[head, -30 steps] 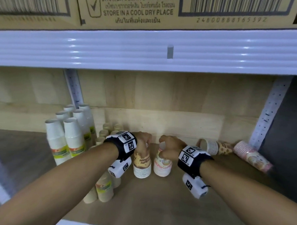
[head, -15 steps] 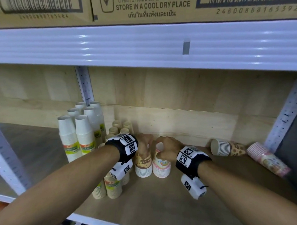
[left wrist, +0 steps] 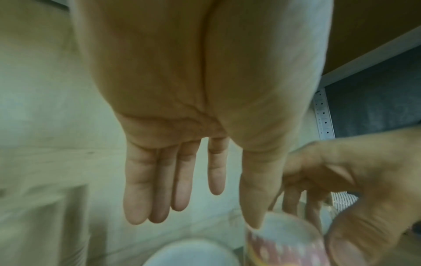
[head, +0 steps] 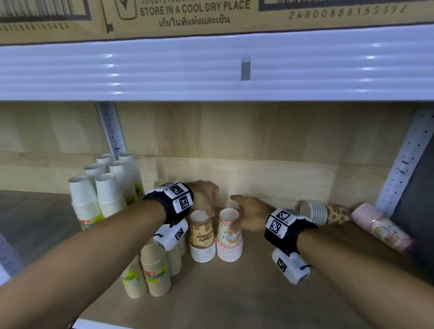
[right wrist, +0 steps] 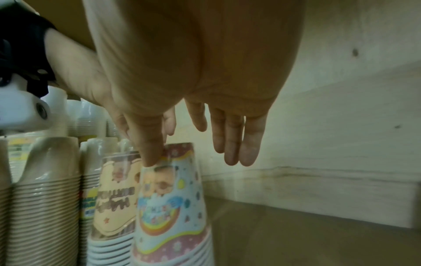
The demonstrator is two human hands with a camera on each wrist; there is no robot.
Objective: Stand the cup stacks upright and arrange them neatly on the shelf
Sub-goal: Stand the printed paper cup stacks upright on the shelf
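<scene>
Both hands hover with fingers straight and loose over two upright cup stacks on the shelf point(head: 217, 301), the left hand point(head: 204, 195) above the brown stack point(head: 201, 236), the right hand's point(head: 253, 215) thumb touching the pink stack point(head: 228, 234).

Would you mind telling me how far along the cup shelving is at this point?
Done: the brown stack and the pink stack stand upright side by side, beside the beige stacks and white stacks. In hand: nothing; the left hand and right hand are open. Left: the dotted stack and the striped pink stack lie on their sides.
</scene>
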